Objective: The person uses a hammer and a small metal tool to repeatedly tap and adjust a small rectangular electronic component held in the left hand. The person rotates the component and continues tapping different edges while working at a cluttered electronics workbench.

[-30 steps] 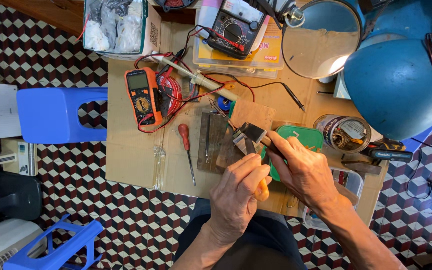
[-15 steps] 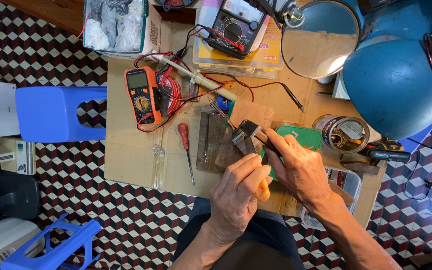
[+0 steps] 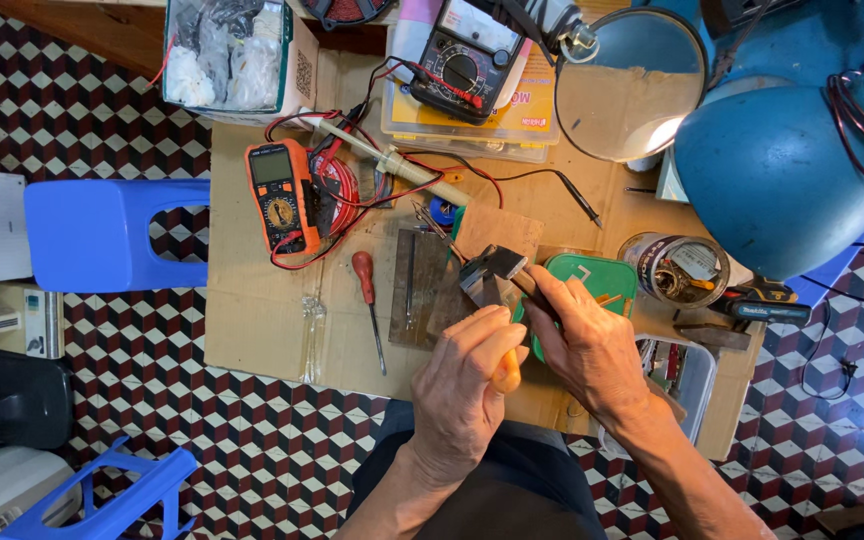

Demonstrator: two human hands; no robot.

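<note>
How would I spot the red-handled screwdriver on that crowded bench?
Start at the orange multimeter on the left part of the cardboard-covered table. Just right of and below it lies the red-handled screwdriver, left of the dark board. It is the only loose tool with a round red grip and a thin bare shaft.

The left hand (image 3: 467, 385) covers most of an orange-handled tool (image 3: 507, 372); only the handle's butt shows, and its working end is hidden. The right hand (image 3: 592, 345) hides the handle of the small hammer (image 3: 490, 268). The blue lamp shade (image 3: 782, 170) runs off the right edge. The analog multimeter (image 3: 464, 55) and the box of bagged parts (image 3: 230, 55) are cut by the top edge. What fills the round tin (image 3: 679, 268) is too small to tell.
</note>
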